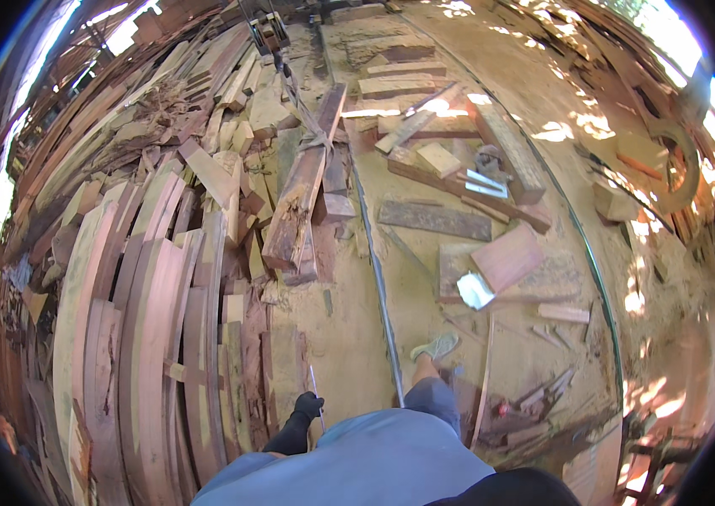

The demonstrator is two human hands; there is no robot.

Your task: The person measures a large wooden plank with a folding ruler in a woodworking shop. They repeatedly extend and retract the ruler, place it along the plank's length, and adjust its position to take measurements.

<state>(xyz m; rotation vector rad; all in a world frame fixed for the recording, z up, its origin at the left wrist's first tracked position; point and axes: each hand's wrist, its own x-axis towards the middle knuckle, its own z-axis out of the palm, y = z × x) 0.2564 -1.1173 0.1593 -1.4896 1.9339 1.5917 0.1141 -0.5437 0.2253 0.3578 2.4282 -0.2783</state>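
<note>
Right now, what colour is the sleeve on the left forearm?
Black: the sleeve behind the left hand shows best in the head view.

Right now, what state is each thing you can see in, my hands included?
Black-covered left hand: closed around a rod.
Thin pale rod: held, pointing away from the body.
Right hand: out of view.
Rough brown wooden beam: slanted, bound near its far end; whether lifted, I can't tell.
Reddish rectangular board: askew atop a longer brown board.
Long pinkish wooden planks: side by side, lengthwise.

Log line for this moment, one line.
left hand: holding thin rod | right hand: out of view | left side: stacked planks | ahead: thick beam
</note>
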